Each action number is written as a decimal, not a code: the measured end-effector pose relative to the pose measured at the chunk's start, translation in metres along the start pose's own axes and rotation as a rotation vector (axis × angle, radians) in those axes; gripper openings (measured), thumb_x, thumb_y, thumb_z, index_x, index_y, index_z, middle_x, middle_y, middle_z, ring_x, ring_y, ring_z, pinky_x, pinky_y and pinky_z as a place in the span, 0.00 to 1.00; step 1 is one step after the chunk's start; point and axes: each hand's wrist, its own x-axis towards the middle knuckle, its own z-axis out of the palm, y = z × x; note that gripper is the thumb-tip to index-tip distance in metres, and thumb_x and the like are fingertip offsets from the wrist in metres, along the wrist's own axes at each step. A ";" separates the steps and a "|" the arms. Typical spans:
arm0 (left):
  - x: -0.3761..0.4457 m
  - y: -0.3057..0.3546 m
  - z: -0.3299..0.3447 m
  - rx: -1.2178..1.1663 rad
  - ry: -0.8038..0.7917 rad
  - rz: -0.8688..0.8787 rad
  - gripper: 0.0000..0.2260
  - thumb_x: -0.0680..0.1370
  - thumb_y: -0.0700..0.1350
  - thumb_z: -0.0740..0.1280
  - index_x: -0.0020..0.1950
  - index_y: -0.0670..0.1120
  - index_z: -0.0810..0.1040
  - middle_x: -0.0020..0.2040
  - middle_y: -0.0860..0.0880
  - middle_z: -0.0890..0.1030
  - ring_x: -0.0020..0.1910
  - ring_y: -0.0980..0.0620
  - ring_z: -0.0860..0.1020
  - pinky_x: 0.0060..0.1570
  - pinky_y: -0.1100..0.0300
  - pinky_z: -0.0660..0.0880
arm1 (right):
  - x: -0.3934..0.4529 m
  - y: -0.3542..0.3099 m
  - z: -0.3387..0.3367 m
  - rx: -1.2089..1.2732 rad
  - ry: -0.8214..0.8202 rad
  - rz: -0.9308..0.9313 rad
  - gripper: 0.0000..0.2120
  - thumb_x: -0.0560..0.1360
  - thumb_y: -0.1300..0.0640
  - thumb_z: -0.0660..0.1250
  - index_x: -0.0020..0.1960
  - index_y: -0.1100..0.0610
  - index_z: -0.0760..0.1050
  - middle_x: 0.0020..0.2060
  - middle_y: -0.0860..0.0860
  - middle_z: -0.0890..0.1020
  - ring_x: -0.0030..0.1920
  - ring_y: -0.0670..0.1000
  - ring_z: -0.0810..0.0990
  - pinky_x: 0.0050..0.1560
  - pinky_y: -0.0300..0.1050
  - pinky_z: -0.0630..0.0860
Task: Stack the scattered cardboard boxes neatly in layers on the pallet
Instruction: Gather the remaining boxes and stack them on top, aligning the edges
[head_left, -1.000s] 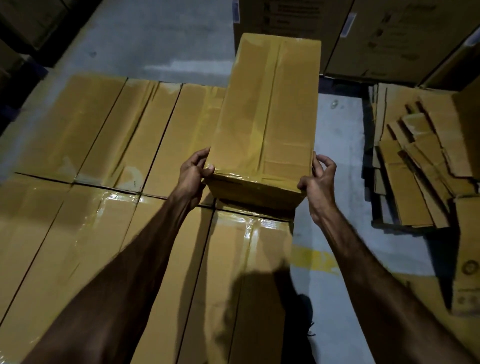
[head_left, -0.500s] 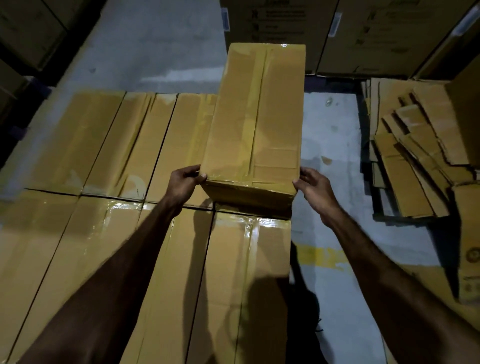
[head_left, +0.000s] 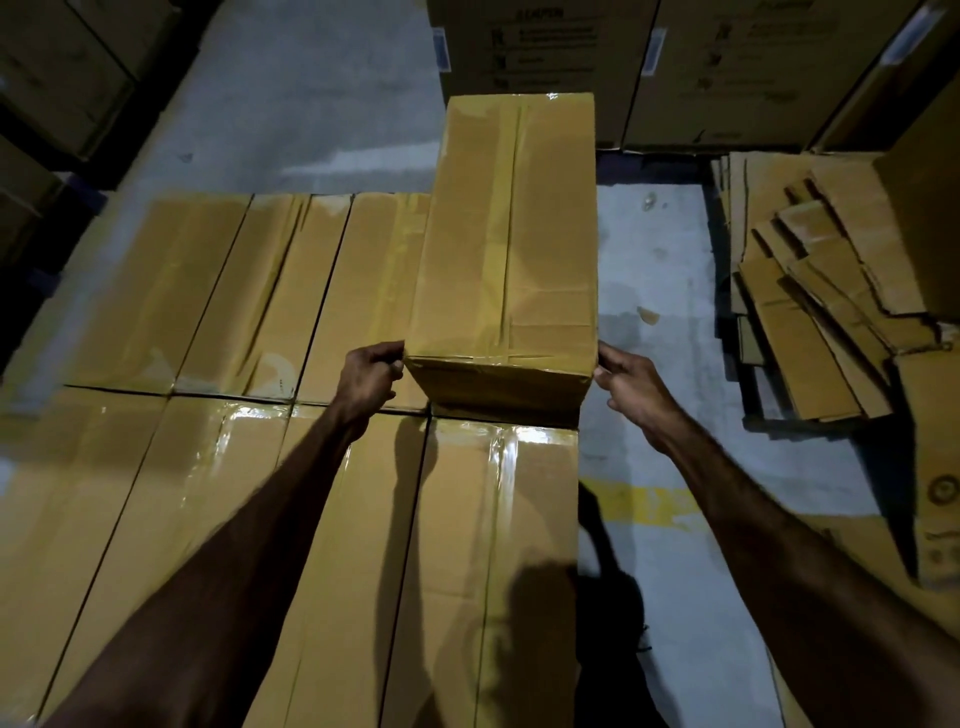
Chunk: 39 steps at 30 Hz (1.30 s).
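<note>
A layer of taped cardboard boxes (head_left: 218, 467) fills the lower left, running out of view at the bottom and left edges; the pallet beneath cannot be seen. On its far right corner lies a long taped box (head_left: 511, 244), a level higher. Dark printed cartons (head_left: 675, 67) behind are cut off above, their print unreadable. Flattened cardboard sheets (head_left: 821, 291) lie right on the floor. The left hand (head_left: 370, 376) and right hand (head_left: 631, 384) grip the box's near corners, fingers curled against its sides.
</note>
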 end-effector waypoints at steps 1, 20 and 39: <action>-0.001 0.000 0.001 0.002 -0.006 -0.002 0.21 0.82 0.31 0.60 0.68 0.47 0.82 0.56 0.46 0.83 0.54 0.45 0.78 0.53 0.46 0.76 | 0.000 0.002 0.000 0.003 0.004 0.002 0.25 0.84 0.69 0.59 0.76 0.49 0.73 0.60 0.39 0.78 0.60 0.41 0.76 0.53 0.36 0.69; -0.012 -0.005 -0.008 0.033 -0.069 0.039 0.27 0.79 0.27 0.58 0.73 0.47 0.79 0.61 0.52 0.82 0.55 0.47 0.78 0.57 0.44 0.79 | 0.001 0.019 0.003 0.009 -0.027 0.010 0.25 0.85 0.67 0.60 0.76 0.45 0.74 0.63 0.34 0.78 0.68 0.42 0.73 0.68 0.46 0.68; -0.016 -0.016 0.000 0.002 -0.048 0.030 0.29 0.79 0.27 0.58 0.73 0.50 0.79 0.60 0.58 0.83 0.51 0.50 0.78 0.48 0.53 0.75 | -0.003 0.022 0.002 0.022 -0.022 0.000 0.25 0.84 0.66 0.61 0.75 0.45 0.74 0.67 0.36 0.77 0.70 0.43 0.73 0.68 0.47 0.68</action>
